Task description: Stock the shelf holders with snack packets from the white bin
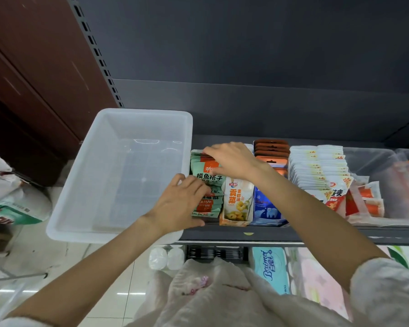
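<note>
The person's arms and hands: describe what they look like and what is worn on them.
Both forearms are bare from wrist to above the elbow. The left hand and right hand wear no gloves, and no rings, watch or bracelet show. Fluffy pale pinkish-white sleeves are pushed up: the right sleeve is bulky and fleecy, and the left sleeve only peeks in at the bottom edge.

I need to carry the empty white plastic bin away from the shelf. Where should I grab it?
Grip the white plastic bin by its rolled rim, one hand on each long side, coming from above. The near rim overhangs the shelf edge toward you, so it seems free to lift. The left hand lies over its right rim, working at the green snack packets.
</note>
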The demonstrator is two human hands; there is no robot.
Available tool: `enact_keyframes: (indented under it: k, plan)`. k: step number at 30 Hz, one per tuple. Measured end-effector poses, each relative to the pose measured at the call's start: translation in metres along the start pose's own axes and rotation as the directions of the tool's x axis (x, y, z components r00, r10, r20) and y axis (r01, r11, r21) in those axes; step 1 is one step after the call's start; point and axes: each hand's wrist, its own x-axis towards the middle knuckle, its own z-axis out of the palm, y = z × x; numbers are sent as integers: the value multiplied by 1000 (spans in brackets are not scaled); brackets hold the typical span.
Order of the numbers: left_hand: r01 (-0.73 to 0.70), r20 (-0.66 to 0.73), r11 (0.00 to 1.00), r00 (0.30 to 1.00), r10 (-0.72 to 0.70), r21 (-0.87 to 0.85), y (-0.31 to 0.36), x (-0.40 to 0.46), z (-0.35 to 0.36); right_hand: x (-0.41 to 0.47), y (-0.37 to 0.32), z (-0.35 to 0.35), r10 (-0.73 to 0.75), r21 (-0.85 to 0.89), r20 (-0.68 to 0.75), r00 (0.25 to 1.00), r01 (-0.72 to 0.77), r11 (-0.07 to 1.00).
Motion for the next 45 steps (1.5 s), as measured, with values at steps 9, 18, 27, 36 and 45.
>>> enact_keyframes:
  k: [9, 18, 27, 36, 45]
  plan:
    - [-17, 46, 999, 999, 15, 41, -6, 18, -1, 0, 1, 2, 0, 68, 19, 1000, -2, 998]
    - [53, 199, 972, 975, -100, 229, 9, 28, 3, 6, 0, 6, -4, 37, 125, 992, 0, 999]
    - [151, -111, 989, 983, -149, 11, -6, 19, 4, 20, 6, -7, 26, 100, 268, 963, -55, 994]
    - [131, -213, 984, 965, -154, -120, -15, 12, 4, 30, 24, -25, -99, 490, 504, 858, -189, 851]
    - [128, -245, 976, 955, -169, -174, -15, 3, 2, 19, 21, -31, -20, 275, 316, 949, -71, 959]
